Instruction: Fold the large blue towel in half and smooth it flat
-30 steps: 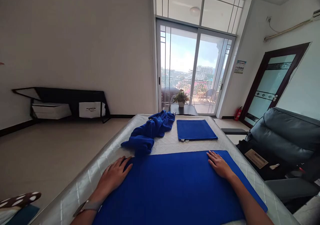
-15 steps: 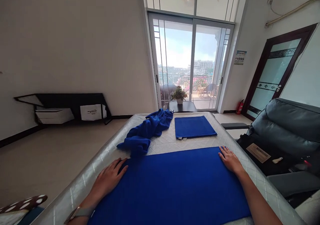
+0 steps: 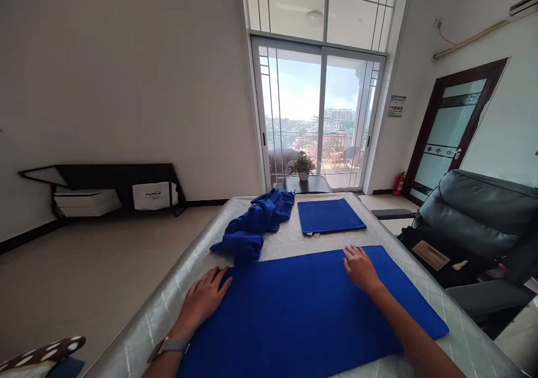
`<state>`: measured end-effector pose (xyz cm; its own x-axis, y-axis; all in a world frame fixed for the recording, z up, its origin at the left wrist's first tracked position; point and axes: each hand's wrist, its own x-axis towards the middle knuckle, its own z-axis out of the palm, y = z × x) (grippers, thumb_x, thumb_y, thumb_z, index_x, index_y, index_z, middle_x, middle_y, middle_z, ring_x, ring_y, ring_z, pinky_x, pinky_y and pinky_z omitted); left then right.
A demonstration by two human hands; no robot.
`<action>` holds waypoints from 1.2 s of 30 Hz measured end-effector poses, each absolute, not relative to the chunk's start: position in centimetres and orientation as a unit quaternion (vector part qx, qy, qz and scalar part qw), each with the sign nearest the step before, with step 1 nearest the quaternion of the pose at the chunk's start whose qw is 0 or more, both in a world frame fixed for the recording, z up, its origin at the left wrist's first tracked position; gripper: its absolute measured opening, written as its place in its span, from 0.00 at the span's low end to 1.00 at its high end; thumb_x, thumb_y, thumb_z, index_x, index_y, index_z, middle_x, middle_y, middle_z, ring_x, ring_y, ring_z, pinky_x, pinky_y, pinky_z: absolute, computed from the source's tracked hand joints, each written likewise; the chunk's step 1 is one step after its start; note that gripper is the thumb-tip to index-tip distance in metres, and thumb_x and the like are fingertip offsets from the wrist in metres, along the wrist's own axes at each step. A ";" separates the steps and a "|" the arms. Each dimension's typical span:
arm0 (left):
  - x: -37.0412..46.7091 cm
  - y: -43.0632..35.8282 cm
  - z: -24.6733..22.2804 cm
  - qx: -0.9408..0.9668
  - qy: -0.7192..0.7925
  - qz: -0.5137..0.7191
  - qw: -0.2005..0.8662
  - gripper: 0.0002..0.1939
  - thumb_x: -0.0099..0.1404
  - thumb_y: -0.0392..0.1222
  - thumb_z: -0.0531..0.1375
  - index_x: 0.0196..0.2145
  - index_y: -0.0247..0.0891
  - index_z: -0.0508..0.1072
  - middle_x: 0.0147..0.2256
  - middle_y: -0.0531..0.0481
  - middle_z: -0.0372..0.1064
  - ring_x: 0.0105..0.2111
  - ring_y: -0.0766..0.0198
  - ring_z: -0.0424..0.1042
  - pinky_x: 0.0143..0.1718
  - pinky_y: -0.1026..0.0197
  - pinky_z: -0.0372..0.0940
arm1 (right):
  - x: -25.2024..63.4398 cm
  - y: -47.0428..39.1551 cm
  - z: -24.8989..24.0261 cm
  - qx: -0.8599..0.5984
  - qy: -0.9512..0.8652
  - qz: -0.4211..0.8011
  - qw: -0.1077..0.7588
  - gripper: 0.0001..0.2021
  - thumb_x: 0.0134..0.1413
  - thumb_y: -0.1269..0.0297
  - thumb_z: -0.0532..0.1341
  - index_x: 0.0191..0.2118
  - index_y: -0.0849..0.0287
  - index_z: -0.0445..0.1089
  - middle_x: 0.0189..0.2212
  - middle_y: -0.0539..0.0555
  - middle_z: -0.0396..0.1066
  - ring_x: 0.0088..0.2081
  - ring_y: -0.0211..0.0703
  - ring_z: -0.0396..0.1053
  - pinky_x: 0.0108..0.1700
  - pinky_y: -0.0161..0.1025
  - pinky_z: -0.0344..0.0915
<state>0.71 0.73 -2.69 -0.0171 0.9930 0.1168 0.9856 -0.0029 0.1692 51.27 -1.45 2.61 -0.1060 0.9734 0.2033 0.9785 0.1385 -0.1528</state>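
A large blue towel [image 3: 294, 305] lies spread flat in front of me on the pale mattress [image 3: 420, 274]. My left hand [image 3: 205, 294] rests on the towel's far left corner, its fingers stretched out and holding nothing. Lying flat on the towel near its far edge, to the right of its middle, is my right hand [image 3: 359, 266], also open. A crumpled pile of blue cloth [image 3: 256, 226] touches the towel's far left edge. Beyond the far edge, a blue towel folded into a rectangle [image 3: 332, 215] lies flat, with small white tags at its near edge.
On the right, a dark armchair [image 3: 483, 215] stands beside the mattress with a brown card [image 3: 431, 254] on its seat. Past the far end are a dark chair [image 3: 311, 184] and a potted plant [image 3: 303, 165]. A black rack [image 3: 113, 173] with white boxes stands along the left wall.
My right hand has moved left from the towel's far right corner, which now shows. The left hand stays at the left corner. The whole view has shifted slightly.
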 end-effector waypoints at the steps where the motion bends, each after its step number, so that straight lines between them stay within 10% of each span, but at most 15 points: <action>1: 0.7 0.7 -2.7 0.701 0.705 0.104 0.015 0.33 0.75 0.56 0.42 0.70 0.41 0.61 0.71 0.38 0.58 0.71 0.48 0.56 0.71 0.41 0.50 | 48.4 -1.9 2.8 -0.617 -0.774 0.009 0.142 0.27 0.69 0.63 0.47 0.69 0.59 0.65 0.69 0.59 0.63 0.72 0.52 0.55 0.75 0.55 0.42; 14: 1.1 0.5 -2.2 0.699 0.707 0.108 0.020 0.33 0.75 0.56 0.45 0.70 0.39 0.62 0.72 0.35 0.55 0.72 0.45 0.55 0.71 0.40 0.49 | 27.0 -2.2 0.3 -0.442 -0.873 0.141 0.148 0.35 0.72 0.44 0.48 0.74 0.60 0.53 0.75 0.62 0.48 0.75 0.54 0.45 0.74 0.58 0.45; 36: 0.1 1.6 -4.0 0.699 0.708 0.106 -0.005 0.32 0.74 0.56 0.44 0.69 0.45 0.64 0.70 0.43 0.61 0.70 0.49 0.59 0.70 0.44 0.53 | 61.2 0.8 -1.1 -0.716 -0.693 0.044 0.070 0.36 0.72 0.46 0.37 0.76 0.62 0.49 0.76 0.57 0.46 0.76 0.48 0.40 0.75 0.50 0.37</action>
